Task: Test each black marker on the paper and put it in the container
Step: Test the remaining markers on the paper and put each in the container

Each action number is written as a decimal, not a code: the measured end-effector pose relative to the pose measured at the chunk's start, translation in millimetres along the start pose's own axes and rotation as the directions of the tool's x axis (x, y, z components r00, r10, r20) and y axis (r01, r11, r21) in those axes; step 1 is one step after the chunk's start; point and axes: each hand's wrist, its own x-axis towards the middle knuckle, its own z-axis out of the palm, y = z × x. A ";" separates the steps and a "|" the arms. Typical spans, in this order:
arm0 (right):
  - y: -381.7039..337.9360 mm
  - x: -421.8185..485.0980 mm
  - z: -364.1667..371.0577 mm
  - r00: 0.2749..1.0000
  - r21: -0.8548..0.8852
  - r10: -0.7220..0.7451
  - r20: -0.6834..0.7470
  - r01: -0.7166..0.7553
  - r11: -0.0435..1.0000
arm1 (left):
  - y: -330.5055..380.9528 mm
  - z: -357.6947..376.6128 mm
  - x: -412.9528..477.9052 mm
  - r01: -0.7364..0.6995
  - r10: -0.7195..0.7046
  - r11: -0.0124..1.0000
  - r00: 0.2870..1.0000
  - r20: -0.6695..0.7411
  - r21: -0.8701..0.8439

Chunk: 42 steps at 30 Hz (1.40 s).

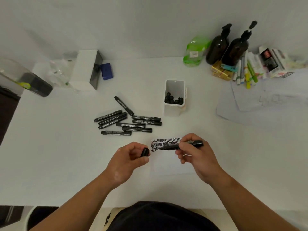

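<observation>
My right hand (195, 155) grips an uncapped black marker (183, 145), its tip touching the white paper (170, 165) at the lowest of three rows of black scribble (165, 144). My left hand (128, 160) pinches the marker's black cap (145, 152) just left of the paper. Several capped black markers (128, 122) lie in a loose pile on the table beyond my left hand. A white rectangular container (175, 95) stands upright behind the paper, with several black marker ends showing inside.
Two dark pump bottles (228, 45), a green bag (195, 50), small boxes and coloured pens (246, 72) crowd the back right, with loose sheets (260, 100) below them. At back left stand a white box (85, 69), a blue case (106, 71) and a clear jar (23, 77).
</observation>
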 end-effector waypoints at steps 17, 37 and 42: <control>-32.9 -16.0 17.0 0.992 -0.175 0.013 0.126 0.009 0.985 | 37.6 10.6 -10.0 -0.036 0.080 0.965 0.983 0.163 -0.259; -60.9 -21.5 42.7 0.927 -0.496 -0.372 -0.039 0.305 0.813 | 84.5 58.9 -0.7 -0.210 0.082 0.905 0.940 -0.332 -0.369; -67.8 -16.9 40.4 0.921 -0.507 -0.386 -0.045 0.312 0.804 | 90.7 60.0 5.1 -0.217 0.101 0.906 0.945 -0.313 -0.364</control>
